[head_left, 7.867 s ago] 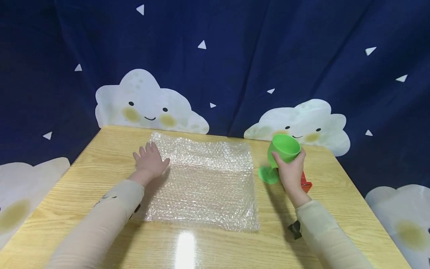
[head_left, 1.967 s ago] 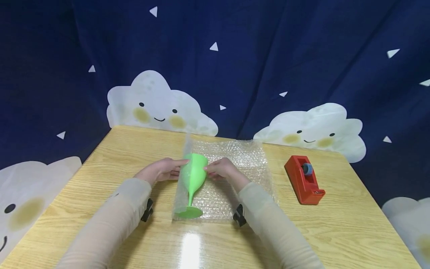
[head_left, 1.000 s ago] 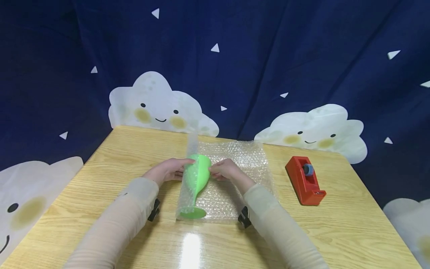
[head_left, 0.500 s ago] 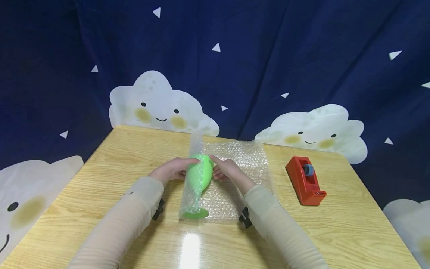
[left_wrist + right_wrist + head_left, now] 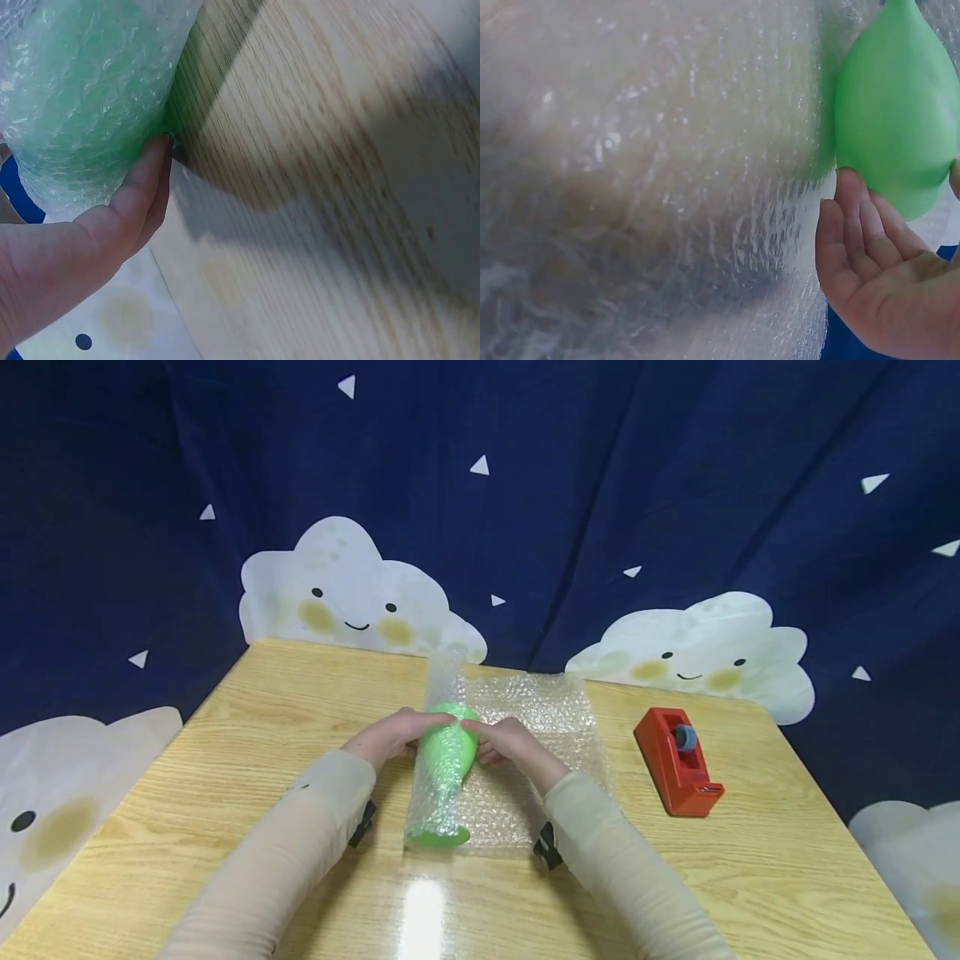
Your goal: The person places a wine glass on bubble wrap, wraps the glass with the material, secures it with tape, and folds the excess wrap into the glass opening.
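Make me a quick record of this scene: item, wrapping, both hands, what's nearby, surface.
Item: green goblet, lying on its side
Wrapping: clear bubble wrap, folded partly over the goblet
Left hand: holds the goblet through the wrap
Right hand: holds the goblet's uncovered side
Nearby: red tape dispenser with blue roll
Surface: wooden table

I can read no text, label, brand or number anywhere. On my left sleeve [image 5: 288,852] sits a small dark mark, too small for me to tell whether it is lettering. I make out no letters on the cup [image 5: 900,112], the wrap [image 5: 525,793] or the dispenser [image 5: 671,768]. The curtain [image 5: 525,443] bears only printed pictures, without wording.
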`<state>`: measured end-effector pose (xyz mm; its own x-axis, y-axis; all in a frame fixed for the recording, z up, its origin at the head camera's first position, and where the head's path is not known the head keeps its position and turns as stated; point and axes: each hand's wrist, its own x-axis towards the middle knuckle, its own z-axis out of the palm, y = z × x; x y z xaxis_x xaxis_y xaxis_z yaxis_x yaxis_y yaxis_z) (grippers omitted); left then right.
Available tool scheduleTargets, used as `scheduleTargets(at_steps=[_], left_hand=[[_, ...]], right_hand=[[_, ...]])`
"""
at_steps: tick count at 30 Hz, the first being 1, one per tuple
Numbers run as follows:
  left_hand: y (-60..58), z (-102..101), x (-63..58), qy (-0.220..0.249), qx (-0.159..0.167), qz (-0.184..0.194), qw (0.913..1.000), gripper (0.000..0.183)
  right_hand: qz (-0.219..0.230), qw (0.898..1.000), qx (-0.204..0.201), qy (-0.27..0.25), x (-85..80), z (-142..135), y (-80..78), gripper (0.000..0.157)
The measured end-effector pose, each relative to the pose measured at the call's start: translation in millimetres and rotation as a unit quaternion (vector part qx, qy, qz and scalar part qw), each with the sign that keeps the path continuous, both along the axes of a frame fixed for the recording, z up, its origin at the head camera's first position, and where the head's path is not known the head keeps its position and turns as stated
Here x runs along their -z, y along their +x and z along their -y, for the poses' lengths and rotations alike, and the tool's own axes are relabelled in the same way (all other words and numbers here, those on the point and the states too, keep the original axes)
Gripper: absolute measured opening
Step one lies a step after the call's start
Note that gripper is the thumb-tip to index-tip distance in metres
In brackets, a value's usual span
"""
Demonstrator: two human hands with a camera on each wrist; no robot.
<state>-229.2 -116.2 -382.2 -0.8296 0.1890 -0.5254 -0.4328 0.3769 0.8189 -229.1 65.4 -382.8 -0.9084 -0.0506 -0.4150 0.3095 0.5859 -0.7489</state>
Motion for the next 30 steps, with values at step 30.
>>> scheduleTargets(at_steps=[30], left_hand=[[-3.3,-1.9,1.9,0.076,0.037,0.014,0.9963,0.072]], right_hand=[[0.059,0.996,-0.015,-0.070,6.5,-21.4,-4.9,0.044]])
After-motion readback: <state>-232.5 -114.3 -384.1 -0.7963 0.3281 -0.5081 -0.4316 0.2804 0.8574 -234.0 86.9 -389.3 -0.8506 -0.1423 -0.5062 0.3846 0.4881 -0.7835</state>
